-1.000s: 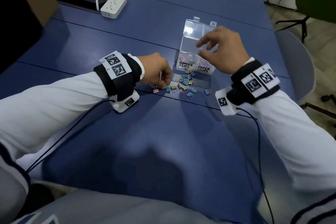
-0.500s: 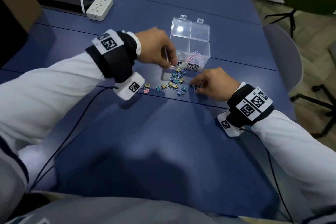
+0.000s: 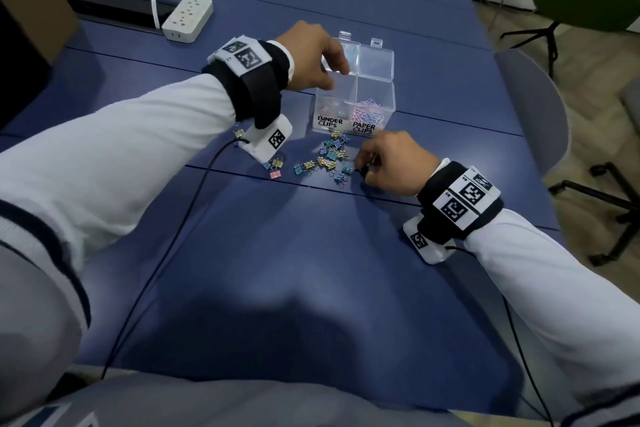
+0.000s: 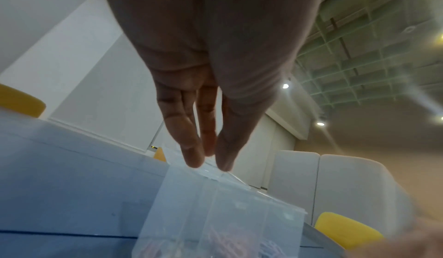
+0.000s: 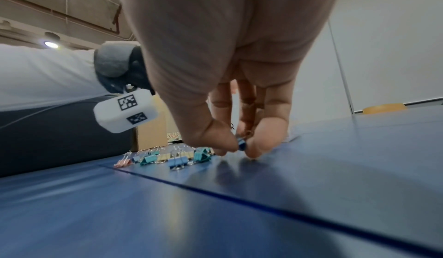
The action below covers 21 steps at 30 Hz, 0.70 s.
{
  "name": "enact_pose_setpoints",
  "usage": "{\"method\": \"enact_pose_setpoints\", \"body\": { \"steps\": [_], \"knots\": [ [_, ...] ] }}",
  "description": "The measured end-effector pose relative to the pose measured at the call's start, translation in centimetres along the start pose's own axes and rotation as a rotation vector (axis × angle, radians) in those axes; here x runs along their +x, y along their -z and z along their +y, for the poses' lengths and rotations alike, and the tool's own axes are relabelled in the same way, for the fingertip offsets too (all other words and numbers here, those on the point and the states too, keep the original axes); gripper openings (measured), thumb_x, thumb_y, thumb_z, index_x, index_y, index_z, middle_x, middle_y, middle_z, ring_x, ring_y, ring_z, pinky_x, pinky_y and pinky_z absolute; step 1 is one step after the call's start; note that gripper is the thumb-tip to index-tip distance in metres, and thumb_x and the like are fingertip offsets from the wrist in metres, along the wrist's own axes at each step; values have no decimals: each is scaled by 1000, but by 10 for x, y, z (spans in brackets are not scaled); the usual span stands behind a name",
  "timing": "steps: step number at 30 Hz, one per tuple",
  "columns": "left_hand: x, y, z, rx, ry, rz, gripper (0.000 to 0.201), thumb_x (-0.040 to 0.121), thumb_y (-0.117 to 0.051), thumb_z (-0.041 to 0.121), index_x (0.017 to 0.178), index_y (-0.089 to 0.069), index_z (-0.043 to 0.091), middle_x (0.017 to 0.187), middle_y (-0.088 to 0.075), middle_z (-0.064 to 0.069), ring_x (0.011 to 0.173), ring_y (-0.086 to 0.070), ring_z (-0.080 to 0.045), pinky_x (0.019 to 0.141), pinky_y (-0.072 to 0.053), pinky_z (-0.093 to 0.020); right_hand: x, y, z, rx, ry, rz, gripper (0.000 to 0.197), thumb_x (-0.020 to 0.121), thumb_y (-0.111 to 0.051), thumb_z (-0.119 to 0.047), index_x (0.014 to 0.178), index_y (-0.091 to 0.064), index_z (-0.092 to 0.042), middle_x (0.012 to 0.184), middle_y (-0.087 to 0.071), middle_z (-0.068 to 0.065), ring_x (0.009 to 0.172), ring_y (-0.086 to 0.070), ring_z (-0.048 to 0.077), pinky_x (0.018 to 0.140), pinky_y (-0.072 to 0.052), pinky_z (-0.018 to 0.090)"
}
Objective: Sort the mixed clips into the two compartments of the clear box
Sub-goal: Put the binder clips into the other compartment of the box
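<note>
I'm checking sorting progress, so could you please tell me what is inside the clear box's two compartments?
In the clear plastic two-compartment box, the side labelled PAPER CLIPS holds a heap of pink and pale paper clips. The BINDER CLIPS side shows a few small clips, too blurred to count.

The head view looks steeply down from above onto the blue surface (image 3: 311,270). Each wrist view sits low, close behind its fingers, facing forward. Head and left wrist views share the clear plastic two-compartment box (image 3: 375,99) (image 4: 215,214).
</note>
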<state>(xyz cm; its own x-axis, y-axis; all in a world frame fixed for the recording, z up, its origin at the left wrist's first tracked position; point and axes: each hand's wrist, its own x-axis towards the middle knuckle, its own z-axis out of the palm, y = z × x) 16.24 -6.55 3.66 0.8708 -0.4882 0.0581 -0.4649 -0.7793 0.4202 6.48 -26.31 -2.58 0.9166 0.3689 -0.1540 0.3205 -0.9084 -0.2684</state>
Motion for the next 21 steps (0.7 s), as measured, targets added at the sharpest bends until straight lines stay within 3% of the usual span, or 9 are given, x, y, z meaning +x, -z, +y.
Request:
{"method": "enact_pose_setpoints", "body": {
  "steps": [4,10,16,21],
  "knots": [
    [-35,-7,-1,15,-135,20,10,81,-68,24,91,-71,23,89,-63,5,68,-59,-9,79,-52,-31,1,1,3,16,28,76,19,77,-60,-14,87,-75,-19,87,-63,2,71,-53,15,75,-49,28],
    [-67,-37,-9,186,-90,-339,32,74,-74,46,97,-66,24,91,-68,7,75,-60,-12,78,-54,-33,2,2,-5,44,9,85,20,78,-63,-14,91,-77,-19,87,-70,0,69,-56,11,73,-41,18],
    [-67,-49,-8,171,-42,-388,39,69,-82,36,101,-65,19,85,-68,5,76,-62,-15,78,-55,-33,2,-2,-13,0,71,63,29,76,-72,-33,102,-74,-21,94,-65,3,76,-54,13,75,-42,22],
    [-66,-53,-6,198,-52,-352,24,76,-77,30,96,-69,19,68,-56,14,77,-62,-17,79,-55,-35,4,-2,-17,-17,126,24,25,81,-72,-28,105,-73,-22,83,-56,-6,78,-49,8,75,-30,15]
  ]
}}
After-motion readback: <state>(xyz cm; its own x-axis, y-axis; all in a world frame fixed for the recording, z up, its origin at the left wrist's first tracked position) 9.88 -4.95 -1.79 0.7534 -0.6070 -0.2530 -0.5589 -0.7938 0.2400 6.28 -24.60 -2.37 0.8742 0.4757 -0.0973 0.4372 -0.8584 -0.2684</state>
